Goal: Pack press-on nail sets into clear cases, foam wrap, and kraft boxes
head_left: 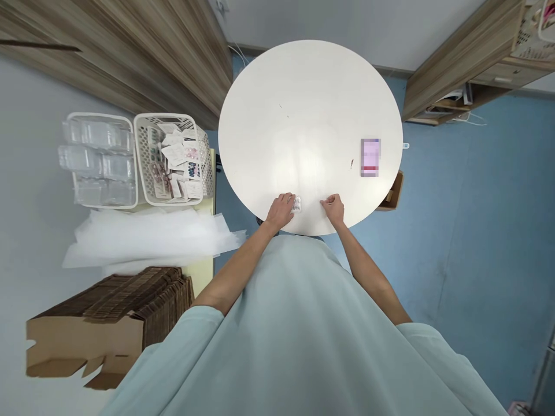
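A small clear plastic pack point(297, 204) with little rounded pockets lies near the front edge of the round white table point(303, 86). The fingers of my left hand point(281, 210) are curled over its left side and hide part of it. To the right, my right hand point(333, 210) is above the table, apart from the pack. Its thumb and forefinger are pressed together in a pinch pointing left. Whatever may be between those fingertips is too small to make out.
A phone-like pink rectangle point(370, 157), blurred out, lies at the table's right. On the left stand a basket of clear boxes point(104, 153), a white basket point(145, 156) of small packs and cards, white sheets point(147, 237) and folded cardboard boxes point(108, 329). A brown box point(394, 193) is below the table's right edge.
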{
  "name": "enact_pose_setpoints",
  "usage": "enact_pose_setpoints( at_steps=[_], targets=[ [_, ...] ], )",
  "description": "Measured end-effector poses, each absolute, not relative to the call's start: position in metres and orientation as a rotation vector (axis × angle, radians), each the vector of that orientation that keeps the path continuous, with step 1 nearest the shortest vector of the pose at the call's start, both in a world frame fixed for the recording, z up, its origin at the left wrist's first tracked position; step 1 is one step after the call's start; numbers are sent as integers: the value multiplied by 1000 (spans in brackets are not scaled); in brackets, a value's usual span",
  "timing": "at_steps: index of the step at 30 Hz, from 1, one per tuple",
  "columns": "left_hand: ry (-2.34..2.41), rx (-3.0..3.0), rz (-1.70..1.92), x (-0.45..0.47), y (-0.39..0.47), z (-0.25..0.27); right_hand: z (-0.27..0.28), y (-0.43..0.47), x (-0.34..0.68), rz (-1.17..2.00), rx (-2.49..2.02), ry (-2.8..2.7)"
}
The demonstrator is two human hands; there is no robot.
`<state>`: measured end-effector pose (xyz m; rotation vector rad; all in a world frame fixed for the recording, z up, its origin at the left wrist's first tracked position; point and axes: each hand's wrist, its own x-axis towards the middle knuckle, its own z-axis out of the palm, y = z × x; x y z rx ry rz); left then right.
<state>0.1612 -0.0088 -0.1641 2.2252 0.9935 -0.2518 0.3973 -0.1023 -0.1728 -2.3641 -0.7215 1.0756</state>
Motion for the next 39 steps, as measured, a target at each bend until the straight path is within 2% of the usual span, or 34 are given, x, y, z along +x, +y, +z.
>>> enact_pose_setpoints(
  at_steps=[9, 21, 31, 39],
  targets=[
    [1009, 2226, -290, 167, -17, -172, -175, -129, 379, 1193, -2389, -667],
    [1043, 2155, -259, 170, -12, -176, -164, -134, 367, 1158, -2337, -752],
    [1449, 1699, 52, 134, -14, -160, -138, -102, 310, 1248, -2192, -1237],
    [1472, 1638, -102, 122, -14, -143, -151, -86, 269, 1319, -2301, -1604]
  ],
)
